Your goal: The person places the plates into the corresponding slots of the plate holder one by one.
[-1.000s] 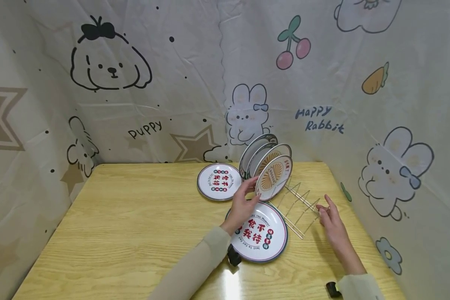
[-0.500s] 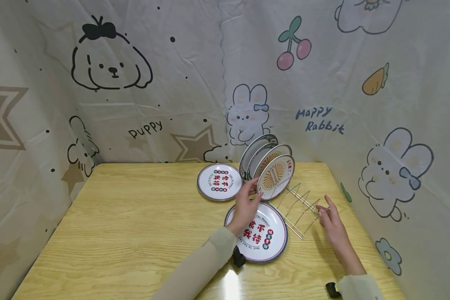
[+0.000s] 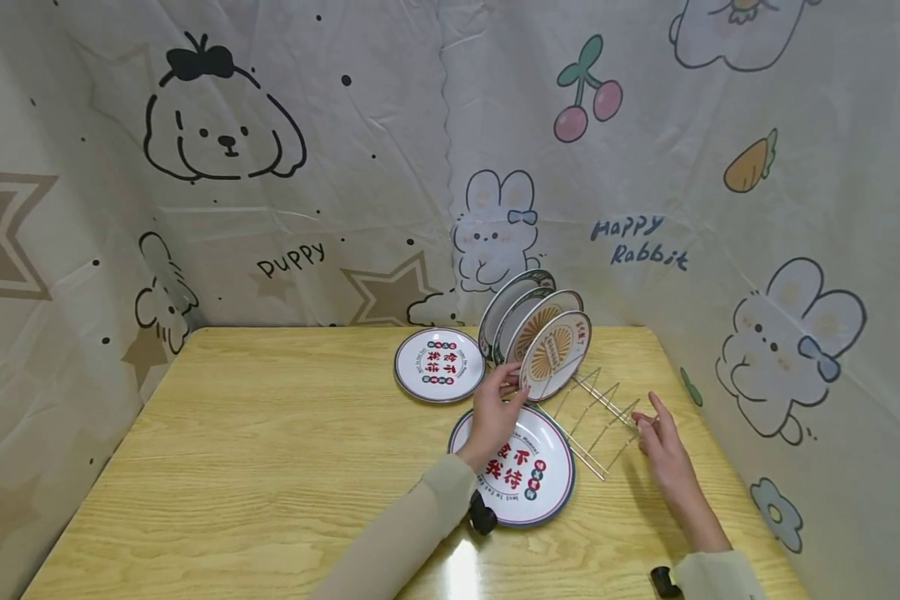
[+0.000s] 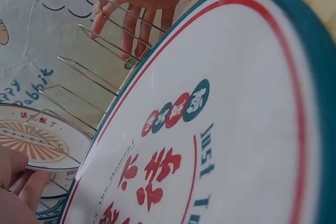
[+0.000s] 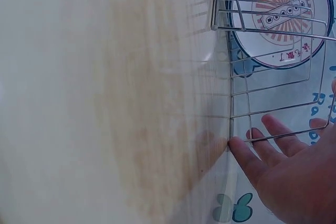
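Note:
Thumb and fingers of my left hand (image 3: 492,417) pinch the lower left rim of a white plate (image 3: 558,354) with an orange sunburst print. It stands tilted in the wire dish rack (image 3: 573,444), in front of several other upright plates (image 3: 525,287). Near the rack's free end, my right hand (image 3: 667,454) has its fingers spread. In the right wrist view, those fingertips (image 5: 255,134) touch the rack's end wires. A large white plate (image 3: 525,496) with red characters and a blue-green rim lies flat beside the rack, under my left hand and wrist.
Another white plate (image 3: 420,375) with red characters lies flat behind my left hand, left of the standing plates. The wooden table (image 3: 270,450) meets a printed cloth (image 3: 390,167) at the back and along both sides.
My left hand and the sunburst plate have shifted slightly right, and the plate sits a little lower in the rack. The right hand has stayed at the rack's end.

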### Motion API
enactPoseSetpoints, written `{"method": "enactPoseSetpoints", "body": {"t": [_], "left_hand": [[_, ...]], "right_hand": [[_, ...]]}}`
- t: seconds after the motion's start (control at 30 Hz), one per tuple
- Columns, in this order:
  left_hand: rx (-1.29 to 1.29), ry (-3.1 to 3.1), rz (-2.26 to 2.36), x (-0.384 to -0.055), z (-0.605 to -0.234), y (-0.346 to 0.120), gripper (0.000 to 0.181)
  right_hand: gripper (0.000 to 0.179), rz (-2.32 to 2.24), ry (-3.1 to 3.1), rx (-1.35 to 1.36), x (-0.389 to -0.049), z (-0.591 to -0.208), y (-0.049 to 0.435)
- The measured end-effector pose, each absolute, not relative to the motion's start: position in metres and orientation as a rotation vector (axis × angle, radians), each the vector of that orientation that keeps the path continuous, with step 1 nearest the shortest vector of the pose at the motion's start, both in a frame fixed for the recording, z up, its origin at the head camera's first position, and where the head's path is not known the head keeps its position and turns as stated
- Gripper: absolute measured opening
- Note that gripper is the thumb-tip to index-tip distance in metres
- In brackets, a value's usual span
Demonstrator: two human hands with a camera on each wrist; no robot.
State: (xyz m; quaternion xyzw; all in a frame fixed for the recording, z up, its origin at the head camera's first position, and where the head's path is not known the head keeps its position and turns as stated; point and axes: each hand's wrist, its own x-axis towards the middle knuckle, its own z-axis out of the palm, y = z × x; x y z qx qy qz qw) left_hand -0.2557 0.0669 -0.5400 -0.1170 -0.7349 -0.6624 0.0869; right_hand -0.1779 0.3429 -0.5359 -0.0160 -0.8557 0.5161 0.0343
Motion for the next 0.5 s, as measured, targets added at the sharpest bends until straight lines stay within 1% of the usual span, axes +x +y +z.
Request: {"method": "enactPoseSetpoints", "body": {"t": [0.23,0.5], "left_hand": [[-0.319,-2.193,-1.970,-0.2549,-0.5412,0.0684,0.042],[-0.298,-2.209,-1.963,-0.2543,-0.5393,0.0689,0.041]], "right_hand": [[0.065,1.607,-2.639,-0.055,-0.1761,-0.5351,0.3421],[0.065,1.610,-2.625,-0.046,-0.1766,-0.5340,0.3418]]}}
